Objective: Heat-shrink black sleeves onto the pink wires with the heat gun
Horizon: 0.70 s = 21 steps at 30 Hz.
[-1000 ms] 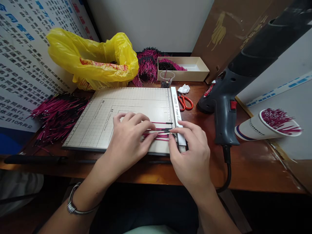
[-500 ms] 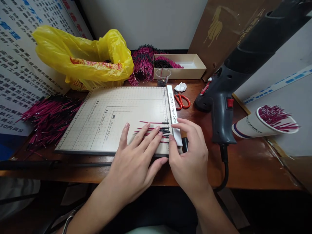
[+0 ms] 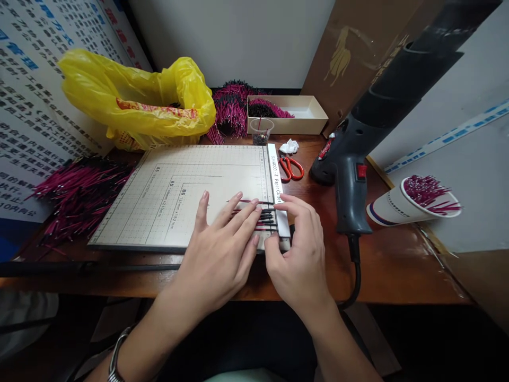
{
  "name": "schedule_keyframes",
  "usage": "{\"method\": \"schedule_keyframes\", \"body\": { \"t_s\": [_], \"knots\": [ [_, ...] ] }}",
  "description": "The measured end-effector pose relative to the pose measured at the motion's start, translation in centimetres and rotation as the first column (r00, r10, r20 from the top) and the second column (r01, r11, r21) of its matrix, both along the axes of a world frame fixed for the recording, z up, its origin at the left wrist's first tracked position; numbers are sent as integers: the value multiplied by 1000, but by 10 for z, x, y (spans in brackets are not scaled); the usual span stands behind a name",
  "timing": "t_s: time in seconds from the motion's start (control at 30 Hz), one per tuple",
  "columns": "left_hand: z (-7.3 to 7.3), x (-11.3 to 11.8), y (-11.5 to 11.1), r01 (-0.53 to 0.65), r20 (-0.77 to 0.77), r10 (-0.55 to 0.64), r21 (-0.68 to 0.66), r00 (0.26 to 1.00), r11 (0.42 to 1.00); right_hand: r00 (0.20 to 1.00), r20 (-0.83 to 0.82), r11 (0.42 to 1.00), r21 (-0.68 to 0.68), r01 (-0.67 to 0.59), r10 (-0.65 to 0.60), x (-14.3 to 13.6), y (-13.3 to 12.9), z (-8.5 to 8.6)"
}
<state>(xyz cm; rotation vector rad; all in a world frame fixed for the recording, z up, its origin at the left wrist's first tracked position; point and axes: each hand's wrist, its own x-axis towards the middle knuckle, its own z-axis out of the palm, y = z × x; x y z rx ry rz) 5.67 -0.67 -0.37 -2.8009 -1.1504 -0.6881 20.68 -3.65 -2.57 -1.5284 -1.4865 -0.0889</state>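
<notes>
Several short dark-red wires with black ends (image 3: 266, 218) lie side by side near the right edge of a paper cutter board (image 3: 207, 164). My left hand (image 3: 222, 249) rests over them, fingers outstretched and spread, and covers their left parts. Beside the white strip (image 3: 275, 175) along the board's right edge is my right hand (image 3: 300, 244). Its thumb and fingers are bent but apart, with the thumb by the board's lower right corner and the fingertips at the strip near the black wire ends. Nothing shows between them.
Behind the board stand a yellow plastic bag (image 3: 139, 114), a small clear cup (image 3: 261, 132) and a cardboard tray (image 3: 306, 111). Red-handled scissors (image 3: 292, 168), a heat gun (image 3: 350, 175) and a tilted paper cup of wires (image 3: 392, 204) are rightward. Another wire pile (image 3: 83, 196) lies left.
My right thumb has moved down toward the board's lower corner, away from the wires. The black ends sit closer together, and my left thumb is nearer its fingers. The view has shifted slightly.
</notes>
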Motion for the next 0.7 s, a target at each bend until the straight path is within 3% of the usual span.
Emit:
{"method": "schedule_keyframes", "body": {
  "t_s": [0.2, 0.7],
  "knots": [
    [-1, 2, -6, 11, 50, -13, 39, 999, 999, 1000, -3, 1000, 6, 13, -13, 0, 1, -1],
    [2, 10, -5, 53, -37, -56, -71, 998, 996, 1000, -21, 1000, -10, 6, -6, 0, -1, 0]
  ]
}}
